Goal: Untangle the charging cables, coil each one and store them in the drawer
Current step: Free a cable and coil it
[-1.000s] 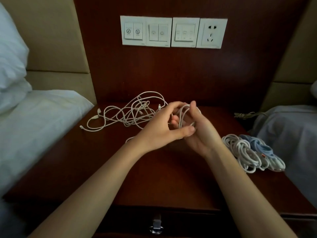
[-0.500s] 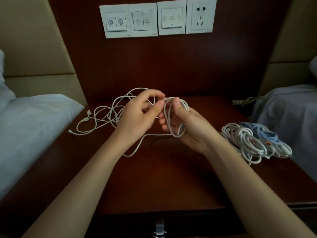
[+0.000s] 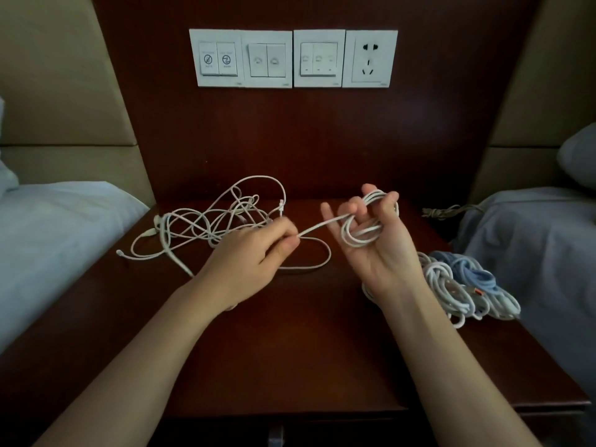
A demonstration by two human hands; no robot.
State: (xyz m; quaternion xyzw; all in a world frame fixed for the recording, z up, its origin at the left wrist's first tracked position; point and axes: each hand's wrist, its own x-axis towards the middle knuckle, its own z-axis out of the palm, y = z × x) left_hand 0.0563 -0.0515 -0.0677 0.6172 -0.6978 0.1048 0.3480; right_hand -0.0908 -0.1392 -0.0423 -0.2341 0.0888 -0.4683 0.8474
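A white cable coil (image 3: 366, 232) is wound in loops around the fingers of my right hand (image 3: 377, 246), palm up over the nightstand (image 3: 290, 343). Its free strand runs left to my left hand (image 3: 251, 256), which pinches it between thumb and forefinger. A loose loop of the same strand (image 3: 317, 264) lies on the wood below. Behind my left hand sits a tangle of white cables (image 3: 213, 221). Finished coils, white (image 3: 448, 285) and pale blue (image 3: 467, 272), lie at the right. The drawer handle (image 3: 275, 437) shows at the bottom edge; the drawer looks closed.
A panel of switches and a socket (image 3: 293, 58) is on the dark wood wall above. Beds with pale sheets flank the nightstand, left (image 3: 54, 240) and right (image 3: 532, 240). A dark cord (image 3: 448, 211) lies at the back right.
My hands have drawn apart: the left one moved left and down along the strand, the right one stayed up with the loops on its fingers. The camera tilted up slightly.
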